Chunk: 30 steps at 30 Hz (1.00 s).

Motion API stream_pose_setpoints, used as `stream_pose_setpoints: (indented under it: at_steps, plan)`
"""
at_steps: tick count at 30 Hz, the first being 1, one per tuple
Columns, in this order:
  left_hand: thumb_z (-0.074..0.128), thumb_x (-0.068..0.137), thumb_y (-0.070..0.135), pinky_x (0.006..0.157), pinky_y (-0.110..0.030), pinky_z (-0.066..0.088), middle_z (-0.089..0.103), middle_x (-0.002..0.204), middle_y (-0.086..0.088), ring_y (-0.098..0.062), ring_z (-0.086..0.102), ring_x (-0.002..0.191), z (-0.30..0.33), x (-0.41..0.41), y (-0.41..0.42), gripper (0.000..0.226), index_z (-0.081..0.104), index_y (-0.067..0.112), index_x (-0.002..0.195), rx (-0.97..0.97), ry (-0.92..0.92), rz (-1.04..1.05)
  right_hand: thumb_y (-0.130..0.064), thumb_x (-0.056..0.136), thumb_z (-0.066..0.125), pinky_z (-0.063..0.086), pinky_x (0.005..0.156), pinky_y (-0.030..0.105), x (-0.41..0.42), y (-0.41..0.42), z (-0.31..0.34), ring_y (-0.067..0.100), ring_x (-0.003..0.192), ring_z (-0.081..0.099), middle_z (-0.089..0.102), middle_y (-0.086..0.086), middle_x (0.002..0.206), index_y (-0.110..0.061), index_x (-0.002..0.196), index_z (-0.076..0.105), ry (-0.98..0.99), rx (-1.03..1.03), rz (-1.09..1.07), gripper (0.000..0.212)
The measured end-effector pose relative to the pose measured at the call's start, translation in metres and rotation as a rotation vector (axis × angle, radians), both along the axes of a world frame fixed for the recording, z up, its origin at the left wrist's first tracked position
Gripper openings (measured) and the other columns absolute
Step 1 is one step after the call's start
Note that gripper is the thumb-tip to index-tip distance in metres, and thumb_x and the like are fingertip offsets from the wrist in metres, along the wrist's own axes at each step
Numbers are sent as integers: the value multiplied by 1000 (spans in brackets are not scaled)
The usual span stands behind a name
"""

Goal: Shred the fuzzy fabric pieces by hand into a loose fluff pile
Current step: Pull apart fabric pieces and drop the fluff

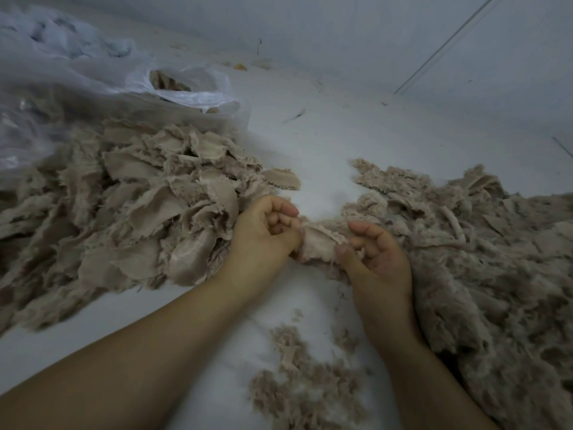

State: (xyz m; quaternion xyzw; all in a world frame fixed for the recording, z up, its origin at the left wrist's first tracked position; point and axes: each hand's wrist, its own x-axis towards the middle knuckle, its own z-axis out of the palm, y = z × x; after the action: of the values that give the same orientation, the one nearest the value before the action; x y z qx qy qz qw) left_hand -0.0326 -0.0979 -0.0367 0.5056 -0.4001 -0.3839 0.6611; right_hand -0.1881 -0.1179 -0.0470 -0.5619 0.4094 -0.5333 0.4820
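Between piles: left hand [266, 234], right hand [376, 259] apparently pinch fabric piece [316, 243].

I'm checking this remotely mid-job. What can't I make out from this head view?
- Fabric piece: its ends are hidden inside the left hand and behind the right hand thumb.
- Plastic bag: contents mostly hidden by its crumpled film.
- Fabric pile: cut off by the left edge.
- Fluff pile: cut off by the right and bottom edges.

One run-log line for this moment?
step: shredding | both hands: left, right grip fabric piece | fluff pile: right
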Motion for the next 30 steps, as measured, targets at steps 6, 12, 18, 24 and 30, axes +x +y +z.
stream_pose_setpoints:
  at_steps: [6,12,18,24,30]
  plan:
    - [70,86,3,45,-19,45,63,61,-3,-8,54,49,-2,-6,3,13,72,10,97,92,-100,-290,1,89,68,58,66,28,-1,2,-1,19,76,69,73,3,83,-12,108,64,2,-2,69,23]
    - [68,88,6,46,-19,39,61,56,-5,-8,49,47,-3,-4,1,13,72,0,76,64,-88,-154,-12,89,71,57,69,43,-1,2,-3,29,73,66,72,4,82,-17,97,70,79,-35,10,9]
    - [68,86,9,52,-16,46,66,59,2,-5,57,54,0,-7,4,13,74,4,76,2,15,-207,-17,89,71,52,57,30,-1,6,0,16,62,64,72,1,71,-16,81,74,146,-86,77,8]
    - [58,94,27,51,-31,35,48,59,-16,-22,42,52,0,-5,3,49,50,-15,69,6,-50,-201,-13,94,65,54,68,55,0,4,-1,46,74,63,68,27,80,4,83,68,86,-39,-20,20]
    - [57,90,38,39,-20,31,42,46,-8,-14,38,38,-4,-4,0,52,47,1,56,-8,-56,-54,-13,93,66,43,57,40,0,4,-4,21,63,48,56,24,65,9,76,57,45,15,-10,29]
